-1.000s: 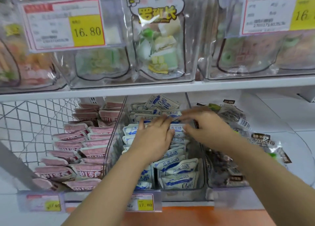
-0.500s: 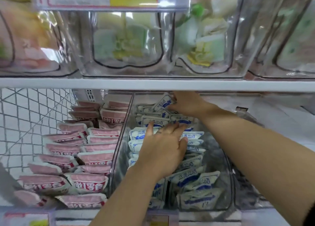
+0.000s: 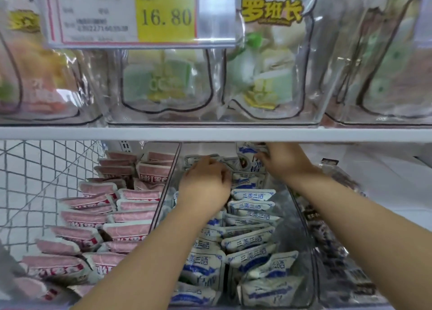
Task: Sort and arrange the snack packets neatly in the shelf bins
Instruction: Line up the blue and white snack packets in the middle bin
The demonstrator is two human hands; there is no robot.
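Blue-and-white snack packets (image 3: 251,218) fill the clear middle bin (image 3: 301,239) on the lower shelf in two rows. My left hand (image 3: 204,183) lies palm down over the left row near the back, its fingers bent onto the packets there. My right hand (image 3: 284,161) reaches to the back of the bin, just under the upper shelf, and grips an upright blue-and-white packet (image 3: 249,155) by its top. Pink packets (image 3: 109,216) sit stacked in the bin to the left.
A white shelf board (image 3: 210,133) runs just above my hands. Clear bins of green and orange sweets (image 3: 163,80) and a 16.80 price tag (image 3: 140,15) sit above it. Dark packets (image 3: 334,258) fill the right bin. A white wire grid (image 3: 35,176) closes the left side.
Both hands have moved deeper into the middle bin. The left hand slid back along the left row. The right hand now holds a packet up at the very back. The view tilted upward.
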